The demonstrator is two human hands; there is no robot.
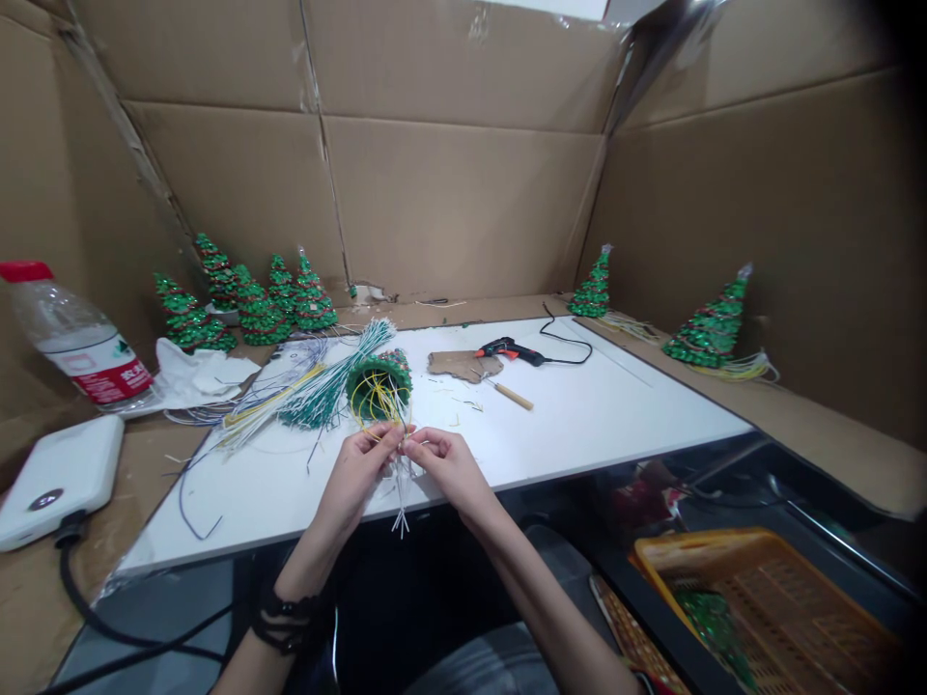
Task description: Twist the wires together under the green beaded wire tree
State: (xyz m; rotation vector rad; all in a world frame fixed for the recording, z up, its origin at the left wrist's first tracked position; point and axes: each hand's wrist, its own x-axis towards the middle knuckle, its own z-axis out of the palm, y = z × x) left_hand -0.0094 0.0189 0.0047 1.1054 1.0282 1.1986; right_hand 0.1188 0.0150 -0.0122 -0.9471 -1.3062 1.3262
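Observation:
A small green Christmas tree [401, 365] lies on its side on the white board, its hollow base turned toward me. Yellow and white wires [397, 413] come out of that base. My left hand [367, 456] pinches the wires just in front of the opening. Close beside it, almost touching, my right hand [443, 461] pinches the same wires with thumb and forefinger. Loose white wire ends [401, 521] hang below my fingers past the board's front edge. Exactly which strands each hand holds is too small to tell.
A bundle of green and white wires [325, 386] lies left of the tree. A glue gun [511, 349] rests on a cardboard scrap, near a wooden-handled tool [513, 396]. More finished-looking trees [253, 304] stand behind. A bottle [87, 343], white device [62, 483] and orange basket [782, 608] flank the board.

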